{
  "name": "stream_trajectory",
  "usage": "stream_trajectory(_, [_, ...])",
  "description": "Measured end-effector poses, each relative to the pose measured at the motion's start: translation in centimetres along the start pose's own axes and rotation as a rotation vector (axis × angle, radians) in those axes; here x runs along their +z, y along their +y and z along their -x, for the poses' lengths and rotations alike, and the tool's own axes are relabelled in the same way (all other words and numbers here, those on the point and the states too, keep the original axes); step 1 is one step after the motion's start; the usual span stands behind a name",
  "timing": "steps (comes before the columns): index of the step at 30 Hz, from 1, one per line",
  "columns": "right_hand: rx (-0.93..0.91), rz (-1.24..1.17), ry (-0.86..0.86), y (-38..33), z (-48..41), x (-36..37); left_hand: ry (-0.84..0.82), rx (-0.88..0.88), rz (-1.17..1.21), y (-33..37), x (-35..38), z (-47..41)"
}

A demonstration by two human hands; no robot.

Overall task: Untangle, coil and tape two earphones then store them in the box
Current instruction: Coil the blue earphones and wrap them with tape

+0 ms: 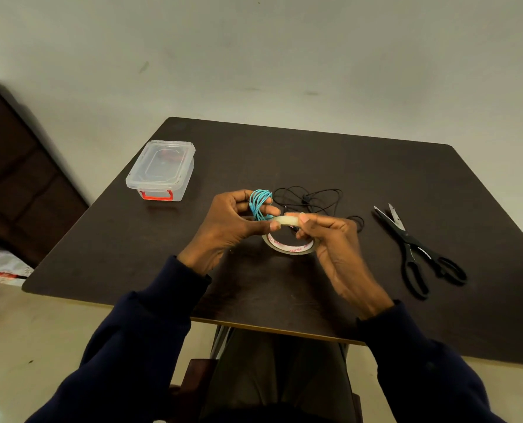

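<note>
– Turquoise earphone (pixel 260 204), already coiled, is gripped in the curled fingers of the left hand (pixel 232 227), just left of the tape roll (pixel 290 249); the roll's upper rim is pinched by the right hand (pixel 330 239).
– And the rest?
– The black earphone (pixel 312 198) is seen loose on the worktop (pixel 284 154) just behind the roll. The scissors (pixel 412 248) lie well to its right, the lidded box (pixel 161 169) well to its left.
– Advice for the taping?
– The tape's end is best peeled slowly, with the coil squeezed so no loop is sprung.
</note>
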State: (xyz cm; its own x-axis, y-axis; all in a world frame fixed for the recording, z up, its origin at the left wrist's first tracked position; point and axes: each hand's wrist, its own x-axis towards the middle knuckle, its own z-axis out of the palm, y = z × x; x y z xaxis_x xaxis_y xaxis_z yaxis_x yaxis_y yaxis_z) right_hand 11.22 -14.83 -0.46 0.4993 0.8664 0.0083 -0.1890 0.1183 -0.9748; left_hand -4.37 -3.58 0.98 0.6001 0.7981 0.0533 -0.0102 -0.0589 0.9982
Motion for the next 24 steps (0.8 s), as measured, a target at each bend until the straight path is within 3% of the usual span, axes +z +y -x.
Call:
stream_trajectory(6, [0.024, 0.047, -0.049, 0.2, 0.2, -0.2, -0.015, 0.040, -0.075, -0.4, 0.2, -0.2])
stream_trajectory(11, [0.105, -0.062, -0.080, 0.1, -0.1, -0.6, -0.013, 0.041, -0.081, -0.7, -0.1, -0.3])
stream_trajectory(24, [0.184, -0.145, -0.222, 1.2, -0.7, -2.7, 0.010, -0.043, 0.020, -1.4, -1.0, -0.9])
